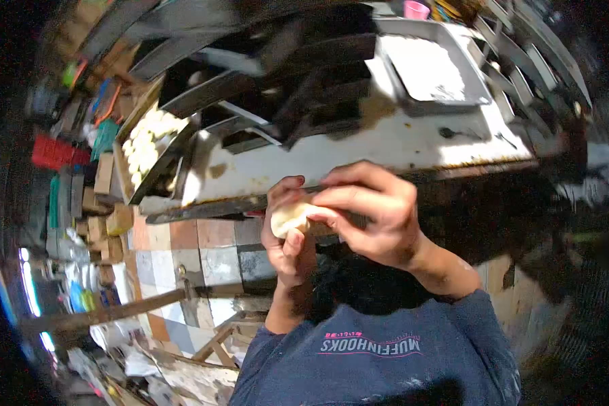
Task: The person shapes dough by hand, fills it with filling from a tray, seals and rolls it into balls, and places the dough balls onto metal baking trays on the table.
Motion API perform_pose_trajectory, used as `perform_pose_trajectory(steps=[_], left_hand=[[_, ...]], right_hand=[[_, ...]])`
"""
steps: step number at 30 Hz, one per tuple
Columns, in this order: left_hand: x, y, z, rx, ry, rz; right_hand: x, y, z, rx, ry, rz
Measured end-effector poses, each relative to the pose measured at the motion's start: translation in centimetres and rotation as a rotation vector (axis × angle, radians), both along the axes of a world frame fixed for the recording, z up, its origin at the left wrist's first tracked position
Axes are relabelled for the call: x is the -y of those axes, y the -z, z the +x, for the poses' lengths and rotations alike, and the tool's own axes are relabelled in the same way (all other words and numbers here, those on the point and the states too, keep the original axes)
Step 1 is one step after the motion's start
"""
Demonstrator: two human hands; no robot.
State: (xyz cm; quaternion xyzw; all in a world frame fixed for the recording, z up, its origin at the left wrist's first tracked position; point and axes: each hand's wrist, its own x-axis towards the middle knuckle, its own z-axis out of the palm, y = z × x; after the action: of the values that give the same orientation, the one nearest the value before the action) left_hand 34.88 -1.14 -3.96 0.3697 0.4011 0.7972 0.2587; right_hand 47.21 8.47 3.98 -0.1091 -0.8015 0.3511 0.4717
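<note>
A small pale piece of dough is held up between my two hands, just in front of the table edge. My left hand cups it, with the thumb pressed on its near side. My right hand comes in from the right, its thumb and fingertips closed on the dough's upper right edge. Slight blur hides exactly how the fingertips meet. Beyond the hands lies a worktable with smudges on its pale top.
A large metal tray of white powder, likely flour, stands at the back right. Dark metal pans crowd the table's left half. At the left, a box holds many pale dough pieces. A pink cup is at the far edge.
</note>
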Motion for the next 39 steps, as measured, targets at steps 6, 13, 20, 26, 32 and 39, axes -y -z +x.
perform_pose_trajectory(steps=[6,13,20,26,32,39], left_hand=[[4.2,0.5,-8.7,-0.732,-0.666,0.040],[11.7,-0.5,-19.0,-0.571,-0.637,-0.236],[12.1,-0.3,-24.4,-0.138,-0.135,0.308],[10.4,-1.5,-25.9,-0.243,-0.396,0.201],[5.5,-4.0,-24.8,-0.246,-0.140,0.247],[-1.3,-5.7,-22.4,-0.506,-0.388,-0.235]], right_hand=[[4.0,1.1,-10.1,0.141,-0.307,-0.465],[10.0,0.9,-22.0,0.160,-0.192,0.125],[10.7,-0.6,-26.5,0.305,-0.384,-0.370],[10.9,0.3,-26.7,0.140,-0.403,-0.079],[6.4,0.4,-25.4,-0.135,-0.584,-0.023],[1.2,-5.1,-18.6,0.135,-0.002,0.258]])
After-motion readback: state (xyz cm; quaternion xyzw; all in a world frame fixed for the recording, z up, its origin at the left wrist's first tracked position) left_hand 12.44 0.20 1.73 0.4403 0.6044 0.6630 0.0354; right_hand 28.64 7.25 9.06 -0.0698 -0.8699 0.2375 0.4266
